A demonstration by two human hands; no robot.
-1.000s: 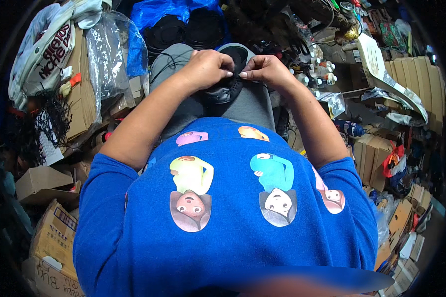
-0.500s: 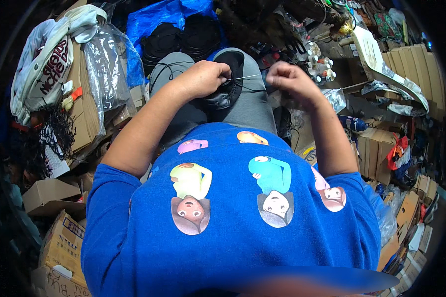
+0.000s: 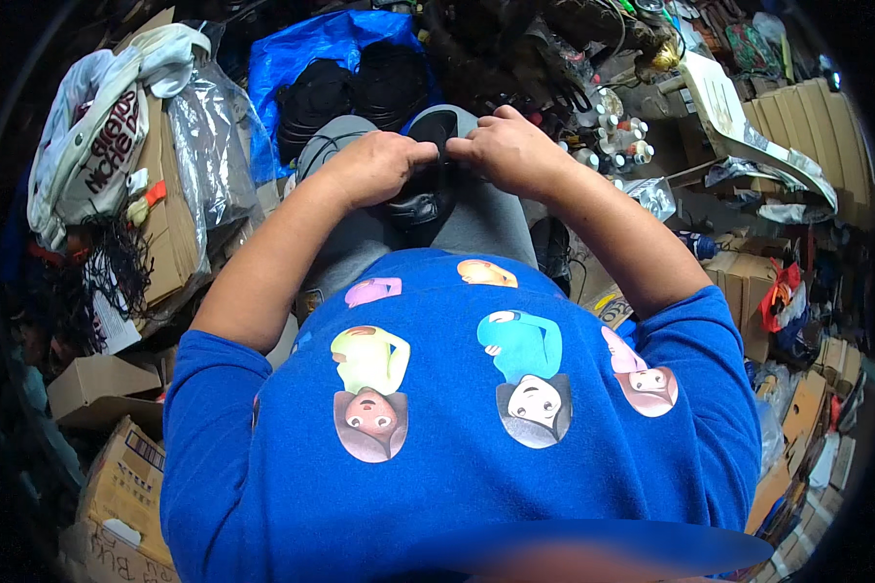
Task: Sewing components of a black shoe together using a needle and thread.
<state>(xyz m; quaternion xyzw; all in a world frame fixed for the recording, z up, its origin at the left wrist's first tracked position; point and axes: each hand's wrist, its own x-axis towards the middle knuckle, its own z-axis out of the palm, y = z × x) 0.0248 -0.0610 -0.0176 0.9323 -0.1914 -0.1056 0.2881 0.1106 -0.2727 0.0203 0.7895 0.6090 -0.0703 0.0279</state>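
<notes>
Head view
Left fingers: the left hand has its fingers curled tight, pinching the top edge of a black shoe.
Right fingers: the right hand has its fingers bent and closed on the same edge of the shoe, tip to tip with the left ones.
Black shoe: it lies on the person's lap, on the grey trousers, just under both hands.
Blue bag: a blue plastic bag with dark round things in it sits past the knees.
Boxes: brown cardboard boxes are piled at the left.
Little bottles: small bottles stand to the right of the right hand.
</notes>
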